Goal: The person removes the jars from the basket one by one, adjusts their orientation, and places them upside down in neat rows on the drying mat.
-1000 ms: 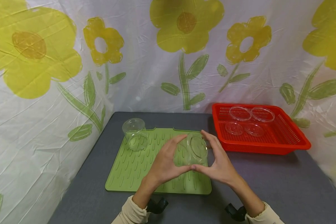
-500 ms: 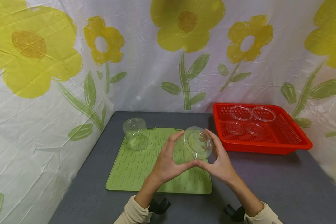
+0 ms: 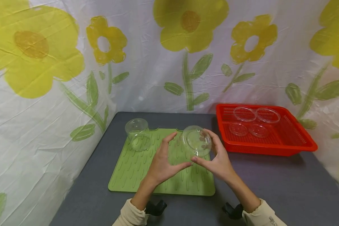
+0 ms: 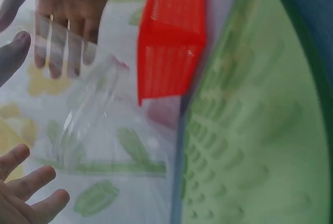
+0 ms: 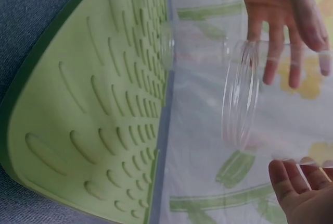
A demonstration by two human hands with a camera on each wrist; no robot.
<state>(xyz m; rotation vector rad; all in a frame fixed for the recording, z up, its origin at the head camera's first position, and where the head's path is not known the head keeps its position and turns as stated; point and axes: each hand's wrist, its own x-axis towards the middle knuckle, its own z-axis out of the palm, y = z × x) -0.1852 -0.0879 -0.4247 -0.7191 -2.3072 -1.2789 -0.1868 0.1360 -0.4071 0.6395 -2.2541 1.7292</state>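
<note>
Above the green mat I hold a clear jar in my right hand. Its ridged rim faces down toward the mat in the right wrist view, where my right fingertips touch its side. My left hand is beside the jar, with its fingers spread and apart from it. The left thumb tip is close to the right thumb. Another clear jar stands at the mat's far left corner.
A red basket sits at the back right of the grey table. Two clear jars stand inside it. Behind the table hangs a flower-printed sheet.
The jar has tilted so its round end faces the head camera, then shifted slightly left. Both hands held it before; my left fingers have come away to the left.
</note>
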